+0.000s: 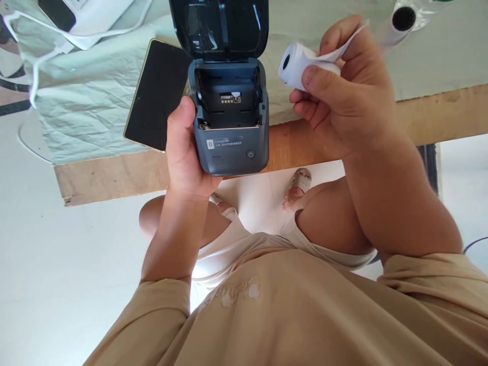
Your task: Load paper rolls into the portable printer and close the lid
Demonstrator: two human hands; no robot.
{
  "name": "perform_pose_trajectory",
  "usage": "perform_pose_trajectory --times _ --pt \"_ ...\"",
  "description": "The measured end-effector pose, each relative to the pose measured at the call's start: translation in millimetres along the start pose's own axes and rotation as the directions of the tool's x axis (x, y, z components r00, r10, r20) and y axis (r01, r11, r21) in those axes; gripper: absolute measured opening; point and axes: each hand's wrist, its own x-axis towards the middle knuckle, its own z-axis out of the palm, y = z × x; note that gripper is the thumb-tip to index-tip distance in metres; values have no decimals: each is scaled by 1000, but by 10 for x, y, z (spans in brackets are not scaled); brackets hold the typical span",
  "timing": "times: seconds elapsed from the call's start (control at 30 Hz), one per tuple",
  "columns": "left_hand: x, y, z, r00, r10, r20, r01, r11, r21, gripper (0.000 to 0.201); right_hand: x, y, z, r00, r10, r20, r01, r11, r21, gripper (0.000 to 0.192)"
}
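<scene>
**Technician A:** Report the position of the unit.

**Technician B:** The small dark grey printer (231, 134) is held above the table edge (114, 175) by the left hand (186, 152). The thumb lies along the left side wall of the housing; the other fingers wrap behind it and are hidden. The hand is clamped on the printer.

**Technician A:** Lid status?

**Technician B:** The lid (219, 28) is swung fully open, tilted up and away from the body. The paper bay (229, 96) is exposed, with a small label on its rear wall. The power button (250, 153) sits on the front face, lower right.

**Technician A:** Right hand?

**Technician B:** The right hand (339, 96) is just to the right of the printer, apart from it. Thumb and fingers are pressed together around a white paper roll (299, 61), pinching it. The core opening faces left. A loose strip of paper runs from the roll up over the fingers.

**Technician A:** Surrounding items?

**Technician B:** A dark phone (158, 96) lies face up on the pale green cloth (84, 96), just left of the printer. A second roll (400, 20) lies at the upper right on the table. White cables (57, 43) lie at the upper left.
</scene>
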Motion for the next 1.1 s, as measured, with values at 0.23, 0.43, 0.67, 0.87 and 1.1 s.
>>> perform_pose_trajectory --times 0.23,0.43,0.67,0.87,1.1 --pt "8 9 -37 999 -2 33 2 1000 -9 40 29 20 13 993 -115 6 115 993 -34 39" --pt "-18 28 41 1000 -15 15 16 999 -43 40 43 53 -38 999 53 -4 -54 995 -88 17" --pt "-24 30 66 997 -29 -66 31 999 26 38 39 78 -64 994 94 61 -86 988 -125 13" --pt "-13 9 -18 998 -18 -62 20 999 31 36 98 229 -125 985 19 171 5 990 -139 39" --pt "0 -14 -68 997 -13 -76 13 1000 -5 35 83 134 -64 975 -165 152 195 958 -209 27"
